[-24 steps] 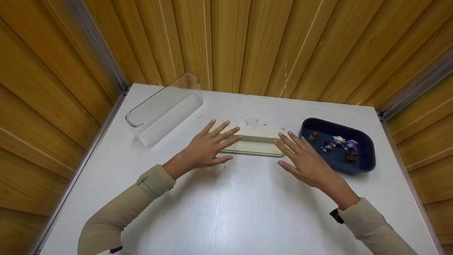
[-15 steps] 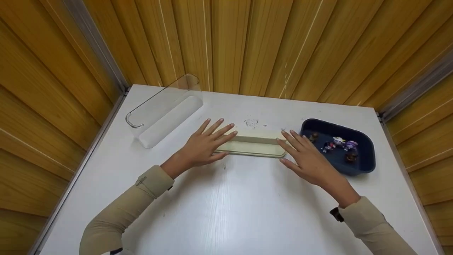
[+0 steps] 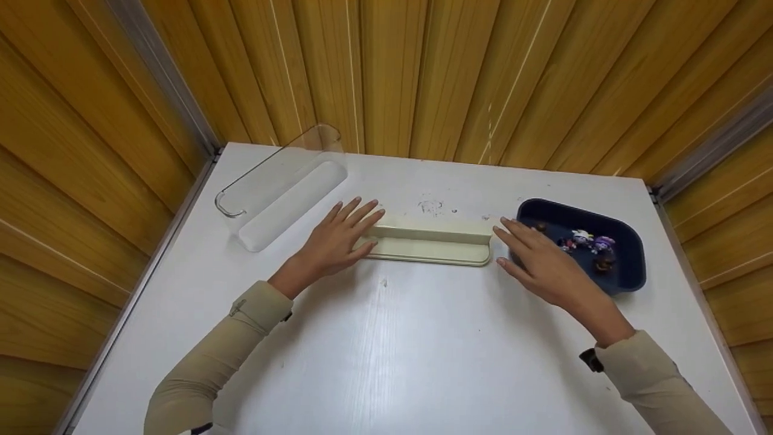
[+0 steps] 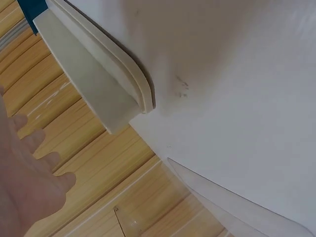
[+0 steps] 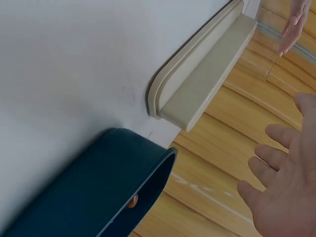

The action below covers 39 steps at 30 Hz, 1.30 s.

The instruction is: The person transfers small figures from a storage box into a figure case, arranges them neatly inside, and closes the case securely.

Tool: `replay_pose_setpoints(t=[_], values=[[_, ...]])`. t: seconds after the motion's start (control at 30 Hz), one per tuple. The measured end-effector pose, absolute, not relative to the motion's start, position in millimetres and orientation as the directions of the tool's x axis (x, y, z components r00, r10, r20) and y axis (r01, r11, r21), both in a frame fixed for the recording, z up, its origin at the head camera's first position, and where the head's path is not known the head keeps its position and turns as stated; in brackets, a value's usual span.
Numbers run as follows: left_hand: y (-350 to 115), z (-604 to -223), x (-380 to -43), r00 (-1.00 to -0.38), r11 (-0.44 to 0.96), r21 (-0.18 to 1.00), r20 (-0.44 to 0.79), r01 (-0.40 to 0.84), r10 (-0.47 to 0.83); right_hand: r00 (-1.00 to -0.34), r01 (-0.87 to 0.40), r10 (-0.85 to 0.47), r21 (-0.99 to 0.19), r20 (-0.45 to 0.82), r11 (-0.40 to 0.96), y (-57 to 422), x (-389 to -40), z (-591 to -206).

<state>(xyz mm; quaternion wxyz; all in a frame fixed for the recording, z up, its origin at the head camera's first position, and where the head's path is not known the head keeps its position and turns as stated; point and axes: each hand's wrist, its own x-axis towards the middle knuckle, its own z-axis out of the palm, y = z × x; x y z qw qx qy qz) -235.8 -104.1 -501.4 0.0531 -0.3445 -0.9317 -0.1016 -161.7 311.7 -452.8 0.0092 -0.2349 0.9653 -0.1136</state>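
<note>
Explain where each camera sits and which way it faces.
Head: on the head, facing forward and down at the table; left hand, right hand, sleeves show.
Left wrist: on that wrist, facing cream tray; left hand shows.
Right wrist: on that wrist, facing cream tray, blue tub; both hands show.
All show the cream tray.

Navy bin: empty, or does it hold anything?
Not empty. The head view shows several small figures inside the navy bin; the right hand hides part of it, so the count is uncertain.
</note>
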Motion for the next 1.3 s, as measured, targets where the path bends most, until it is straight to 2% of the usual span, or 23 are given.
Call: replay_pose_setpoints(t=[0.37,0.63,0.97,1.3], values=[[-109.8,-516.1,-237.5,-0.850,0.753,0.398,0.182,0.524,0.495,-0.939,-0.328,-0.342,-0.234,-0.022,0.915,336.6,-167.7,-442.3],[-113.8,-519.5,-236.2,-0.904,0.688,0.632,0.047,0.356,0.425,-0.958,-0.253,-0.281,-0.280,-0.065,0.926,365.9,-161.9,-433.9],[-112.2,-522.8,-243.7,-0.948,0.604,0.782,-0.058,0.152,0.313,-0.972,-0.201,-0.228,-0.292,-0.062,0.935,403.9,-167.4,-438.0],[-113.5,-527.5,-258.5,-0.937,0.475,0.879,-0.127,0.046,0.325,-0.975,-0.185,-0.210,-0.262,-0.074,0.947,435.3,-174.2,-444.5]])
